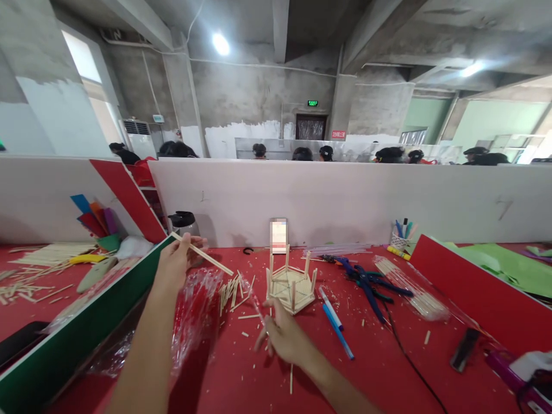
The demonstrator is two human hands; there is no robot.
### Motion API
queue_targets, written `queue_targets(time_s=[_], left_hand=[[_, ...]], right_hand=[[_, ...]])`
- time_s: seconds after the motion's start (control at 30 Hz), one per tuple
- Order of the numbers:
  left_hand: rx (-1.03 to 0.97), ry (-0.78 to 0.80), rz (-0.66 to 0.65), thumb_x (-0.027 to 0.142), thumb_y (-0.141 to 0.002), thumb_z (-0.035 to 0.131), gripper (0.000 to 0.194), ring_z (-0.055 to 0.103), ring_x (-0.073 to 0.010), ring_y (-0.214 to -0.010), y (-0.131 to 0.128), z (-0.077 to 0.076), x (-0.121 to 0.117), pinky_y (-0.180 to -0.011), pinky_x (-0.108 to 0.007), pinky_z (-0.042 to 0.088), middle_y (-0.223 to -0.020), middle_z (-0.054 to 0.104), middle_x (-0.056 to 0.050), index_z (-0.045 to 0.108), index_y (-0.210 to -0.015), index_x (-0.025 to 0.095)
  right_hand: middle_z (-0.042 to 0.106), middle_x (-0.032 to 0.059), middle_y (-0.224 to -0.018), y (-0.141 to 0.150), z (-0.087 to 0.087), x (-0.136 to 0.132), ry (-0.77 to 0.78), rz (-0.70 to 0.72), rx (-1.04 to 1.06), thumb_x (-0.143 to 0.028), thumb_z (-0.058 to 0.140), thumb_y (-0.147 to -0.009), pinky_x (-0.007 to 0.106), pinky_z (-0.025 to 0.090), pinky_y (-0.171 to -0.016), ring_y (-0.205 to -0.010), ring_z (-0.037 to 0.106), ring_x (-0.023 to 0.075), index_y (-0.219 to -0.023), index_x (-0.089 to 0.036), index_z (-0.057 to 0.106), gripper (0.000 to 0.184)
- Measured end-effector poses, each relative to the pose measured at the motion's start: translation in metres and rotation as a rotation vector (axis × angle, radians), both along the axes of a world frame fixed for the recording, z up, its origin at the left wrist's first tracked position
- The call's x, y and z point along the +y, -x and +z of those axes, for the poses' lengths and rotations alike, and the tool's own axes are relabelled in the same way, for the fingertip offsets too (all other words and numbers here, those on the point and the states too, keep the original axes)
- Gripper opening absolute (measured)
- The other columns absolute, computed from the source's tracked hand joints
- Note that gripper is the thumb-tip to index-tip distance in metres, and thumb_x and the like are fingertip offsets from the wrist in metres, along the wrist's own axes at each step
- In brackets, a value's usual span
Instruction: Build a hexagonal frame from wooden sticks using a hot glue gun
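Observation:
My left hand [181, 257] is raised at the left, its fingers closed on a pair of pale wooden chopsticks [211, 260] slanting down to the right. Lower in the middle, my right hand [280, 334] pinches a narrow clear plastic wrapper [254, 299]; its fingertips are slightly blurred. Just beyond that hand stands a six-sided wooden stick frame [302, 293] with a flat base and upright posts. Short cut sticks [232, 293] lie in a loose pile between the hands. Crumpled clear wrappers [196, 307] are heaped beside my left forearm.
A phone [278, 234] leans upright behind the frame. To the right lie two pens [338, 330], blue-handled pliers [368, 284], a corded tool and bagged chopsticks [414, 290]. A green board [99, 307] borders the left, a red board [478, 299] the right. A black-lidded jug [183, 221] stands behind.

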State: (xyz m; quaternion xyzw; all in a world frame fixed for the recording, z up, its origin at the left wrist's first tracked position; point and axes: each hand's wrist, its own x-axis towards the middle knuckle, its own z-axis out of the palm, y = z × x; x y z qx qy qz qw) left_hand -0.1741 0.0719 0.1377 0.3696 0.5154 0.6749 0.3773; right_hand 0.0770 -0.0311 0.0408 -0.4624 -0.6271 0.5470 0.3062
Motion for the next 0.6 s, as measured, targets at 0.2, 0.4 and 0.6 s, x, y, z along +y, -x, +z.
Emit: queue_targets(time_s=[0.2, 0.4, 0.6], left_hand=[[0.235, 0.110, -0.055, 0.044, -0.077, 0.068, 0.032, 0.062, -0.0134, -0.059, 0.011, 0.014, -0.010, -0.057, -0.023, 0.055, -0.064, 0.058, 0.003, 0.067, -0.085, 0.013], [0.400, 0.358, -0.478, 0.042, -0.053, 0.085, 0.038, 0.059, -0.0128, -0.057, -0.006, 0.004, -0.016, -0.056, -0.022, 0.050, -0.062, 0.062, 0.002, 0.066, -0.074, 0.017], [0.409, 0.383, -0.606, 0.047, -0.050, 0.086, 0.045, 0.066, -0.0179, -0.067, -0.029, -0.010, -0.009, -0.066, -0.029, 0.055, -0.069, 0.064, 0.001, 0.061, -0.073, 0.017]], right_hand=[[0.067, -0.0006, -0.071, 0.053, 0.004, 0.037, -0.056, -0.025, -0.138, -0.016, 0.034, -0.097, 0.022, 0.045, -0.051, -0.045, 0.054, 0.0109, -0.133, -0.017, 0.032, 0.036], [0.065, 0.0173, -0.121, 0.049, 0.028, 0.022, -0.363, 0.088, -0.443, -0.033, 0.057, -0.087, 0.040, 0.049, -0.085, -0.108, 0.064, 0.0320, -0.137, -0.016, 0.041, 0.056], [0.071, 0.0106, -0.108, 0.042, 0.043, 0.013, -0.408, 0.018, -0.310, -0.037, 0.056, -0.090, 0.036, 0.047, -0.081, -0.099, 0.066, 0.0271, -0.135, -0.020, 0.044, 0.050]])
